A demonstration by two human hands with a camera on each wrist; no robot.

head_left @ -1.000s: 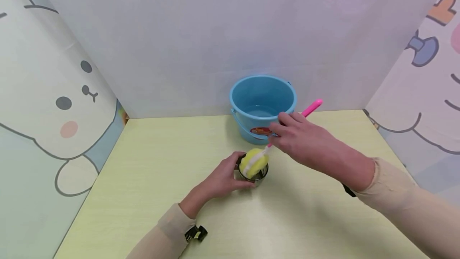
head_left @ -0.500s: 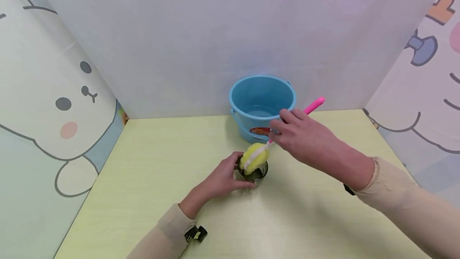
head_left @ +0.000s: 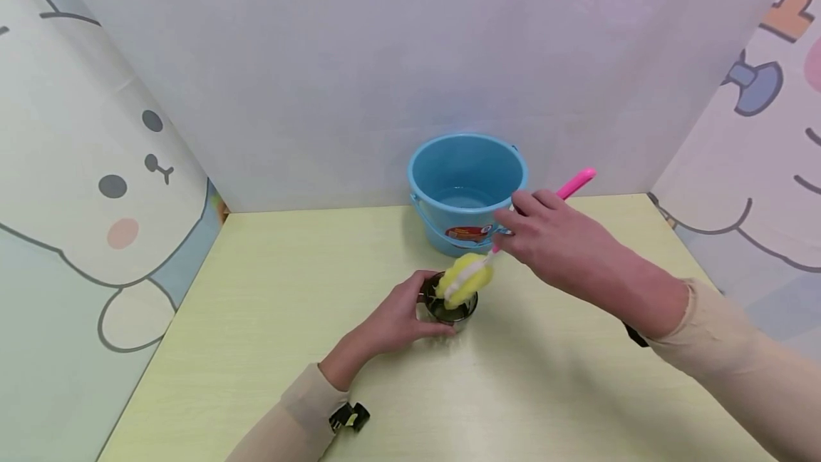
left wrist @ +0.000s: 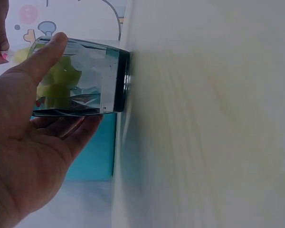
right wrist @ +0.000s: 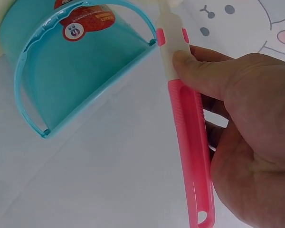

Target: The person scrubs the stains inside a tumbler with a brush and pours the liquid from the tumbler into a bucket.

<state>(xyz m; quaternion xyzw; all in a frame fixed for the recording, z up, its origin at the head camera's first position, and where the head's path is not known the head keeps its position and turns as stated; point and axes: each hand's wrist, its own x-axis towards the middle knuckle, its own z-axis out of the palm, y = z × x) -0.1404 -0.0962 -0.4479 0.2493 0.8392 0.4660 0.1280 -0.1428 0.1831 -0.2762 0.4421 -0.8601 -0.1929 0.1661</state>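
A dark, see-through glass cup point(left wrist: 97, 78) stands upright on the table. My left hand point(head_left: 398, 316) grips it from the left, thumb on the near side and fingers round the far side. In my right hand point(head_left: 554, 241) is a sponge brush with a pink and white handle point(right wrist: 192, 142), pinched between thumb and fingers. Its yellow and white sponge head point(head_left: 465, 280) slants down into the mouth of the cup. Through the cup's wall in the left wrist view, the lower part of the sponge shows as a yellow-green shape.
Behind the cup a blue bucket point(head_left: 423, 191) stands against the back wall, its handle folded down in front and some water at the bottom. The pale yellow table point(head_left: 288, 269) ends at walls with cartoon prints on both sides.
My right hand has moved up and to the right with the brush, lifting the sponge head partly out of the cup. The left hand and the cup stay in place.
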